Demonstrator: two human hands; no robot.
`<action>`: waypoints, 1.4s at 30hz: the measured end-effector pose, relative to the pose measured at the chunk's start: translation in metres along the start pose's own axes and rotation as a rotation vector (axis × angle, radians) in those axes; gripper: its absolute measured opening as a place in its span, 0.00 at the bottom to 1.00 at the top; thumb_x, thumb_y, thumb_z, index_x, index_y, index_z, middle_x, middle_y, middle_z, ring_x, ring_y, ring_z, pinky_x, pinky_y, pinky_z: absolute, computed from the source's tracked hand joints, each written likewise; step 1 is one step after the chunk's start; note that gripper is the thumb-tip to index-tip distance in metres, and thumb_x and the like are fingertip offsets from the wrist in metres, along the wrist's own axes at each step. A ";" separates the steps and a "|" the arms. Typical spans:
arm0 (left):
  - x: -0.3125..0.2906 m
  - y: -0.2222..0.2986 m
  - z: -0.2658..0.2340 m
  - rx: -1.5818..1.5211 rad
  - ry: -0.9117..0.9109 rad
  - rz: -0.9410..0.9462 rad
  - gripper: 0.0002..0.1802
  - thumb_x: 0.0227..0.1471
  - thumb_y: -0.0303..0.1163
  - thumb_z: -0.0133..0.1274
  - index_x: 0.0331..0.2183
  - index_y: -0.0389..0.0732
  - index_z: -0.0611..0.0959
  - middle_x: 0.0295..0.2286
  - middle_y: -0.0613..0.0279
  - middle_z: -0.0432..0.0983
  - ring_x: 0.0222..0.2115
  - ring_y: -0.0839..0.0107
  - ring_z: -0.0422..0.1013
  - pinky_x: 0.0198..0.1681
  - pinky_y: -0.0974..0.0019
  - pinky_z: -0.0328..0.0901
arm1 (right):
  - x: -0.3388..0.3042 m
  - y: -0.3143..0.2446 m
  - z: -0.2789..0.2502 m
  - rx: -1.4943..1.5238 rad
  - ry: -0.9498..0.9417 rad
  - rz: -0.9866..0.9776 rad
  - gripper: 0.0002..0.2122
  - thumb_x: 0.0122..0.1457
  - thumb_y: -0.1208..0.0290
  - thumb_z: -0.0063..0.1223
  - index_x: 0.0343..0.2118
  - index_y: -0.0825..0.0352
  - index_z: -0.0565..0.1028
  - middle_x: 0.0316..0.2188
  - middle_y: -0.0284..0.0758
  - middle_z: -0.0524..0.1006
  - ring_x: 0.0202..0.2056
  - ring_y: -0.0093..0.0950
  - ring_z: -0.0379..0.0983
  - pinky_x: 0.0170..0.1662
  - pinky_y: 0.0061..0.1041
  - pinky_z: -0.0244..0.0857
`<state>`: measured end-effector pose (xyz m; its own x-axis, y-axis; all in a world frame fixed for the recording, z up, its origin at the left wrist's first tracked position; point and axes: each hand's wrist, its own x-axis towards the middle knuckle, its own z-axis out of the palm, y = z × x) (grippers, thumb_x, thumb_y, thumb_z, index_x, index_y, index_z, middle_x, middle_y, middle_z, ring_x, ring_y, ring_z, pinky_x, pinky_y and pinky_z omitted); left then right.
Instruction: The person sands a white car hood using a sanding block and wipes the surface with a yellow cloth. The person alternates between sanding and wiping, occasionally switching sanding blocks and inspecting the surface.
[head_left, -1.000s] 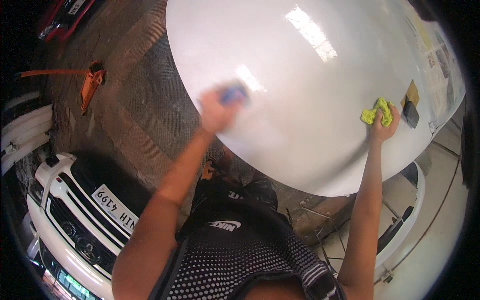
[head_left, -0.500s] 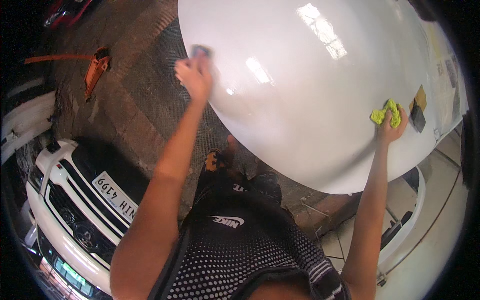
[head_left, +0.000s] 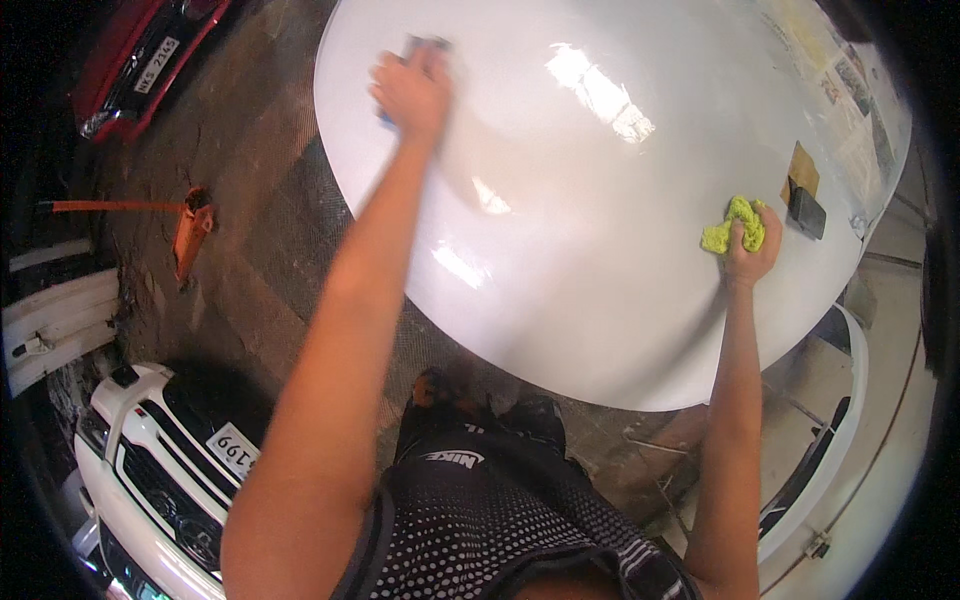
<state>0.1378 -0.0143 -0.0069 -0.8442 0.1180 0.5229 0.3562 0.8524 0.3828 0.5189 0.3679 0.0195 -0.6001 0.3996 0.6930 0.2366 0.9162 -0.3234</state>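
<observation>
A large, glossy white car body panel [head_left: 590, 270] fills the right half of the view, its rounded edge toward me. Near its far left edge my left hand [head_left: 415, 98], blurred by motion, is closed over a dark grey-blue pad [head_left: 428, 44] against the surface. Most of that pad is hidden under my fingers. My right hand [head_left: 754, 262] grips a crumpled yellow-green cloth [head_left: 738, 226] and rests on the panel's right side. Just right of it lie a dark grey block [head_left: 806, 212] and a brown sheet of paper [head_left: 802, 172].
Newspaper masking [head_left: 850, 95] covers the panel's far right. An orange floor jack [head_left: 190, 235] with a long handle stands on the dark floor at left. A white car front [head_left: 150, 450] is at lower left, a red car [head_left: 120, 70] at upper left. A white curved part [head_left: 850, 400] lies at right.
My left hand has slid away from me and slightly right over the panel with the pad. My right hand still grips the cloth beside the block. The whole view has shifted.
</observation>
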 end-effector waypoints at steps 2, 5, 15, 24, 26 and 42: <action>-0.083 0.047 0.011 -0.013 0.007 0.181 0.24 0.60 0.49 0.55 0.41 0.36 0.85 0.42 0.43 0.74 0.45 0.45 0.69 0.47 0.44 0.63 | -0.001 -0.003 0.003 -0.049 -0.001 0.000 0.18 0.50 0.70 0.64 0.45 0.66 0.79 0.46 0.42 0.79 0.50 0.42 0.75 0.57 0.39 0.66; -0.140 0.082 -0.035 -0.553 -0.421 0.902 0.26 0.55 0.54 0.57 0.46 0.45 0.84 0.42 0.45 0.77 0.44 0.46 0.72 0.48 0.45 0.64 | -0.006 0.002 -0.012 -0.083 -0.010 0.003 0.18 0.50 0.70 0.64 0.46 0.66 0.79 0.46 0.42 0.79 0.50 0.43 0.75 0.57 0.39 0.66; -0.072 0.070 0.008 -0.109 -0.104 0.228 0.21 0.58 0.49 0.56 0.38 0.41 0.87 0.35 0.46 0.76 0.38 0.46 0.71 0.41 0.44 0.64 | -0.005 -0.008 -0.007 -0.048 -0.014 0.032 0.19 0.50 0.68 0.64 0.46 0.66 0.79 0.47 0.44 0.79 0.52 0.44 0.74 0.58 0.40 0.65; 0.039 -0.100 0.007 0.159 -0.004 -0.290 0.19 0.62 0.50 0.50 0.47 0.52 0.85 0.41 0.49 0.72 0.44 0.53 0.69 0.47 0.45 0.63 | 0.006 -0.008 0.007 0.036 -0.015 0.011 0.19 0.51 0.70 0.63 0.46 0.68 0.78 0.48 0.44 0.78 0.51 0.44 0.74 0.58 0.39 0.65; -0.012 -0.054 0.011 -0.042 -0.092 -0.255 0.32 0.59 0.55 0.52 0.48 0.33 0.81 0.40 0.43 0.73 0.42 0.45 0.70 0.48 0.39 0.62 | -0.003 0.006 0.002 0.037 -0.006 0.014 0.18 0.51 0.71 0.63 0.46 0.68 0.78 0.48 0.44 0.78 0.52 0.44 0.74 0.59 0.39 0.65; -0.217 -0.003 -0.058 0.043 -0.111 0.167 0.19 0.59 0.45 0.53 0.50 0.52 0.83 0.44 0.43 0.73 0.45 0.44 0.68 0.50 0.38 0.59 | 0.000 0.015 -0.009 -0.222 -0.106 -0.025 0.18 0.55 0.65 0.63 0.47 0.65 0.78 0.49 0.41 0.79 0.54 0.41 0.73 0.60 0.37 0.63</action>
<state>0.3430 -0.0725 -0.0774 -0.8145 0.3133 0.4883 0.4797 0.8370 0.2633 0.5296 0.3819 0.0209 -0.6821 0.3823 0.6233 0.3760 0.9145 -0.1494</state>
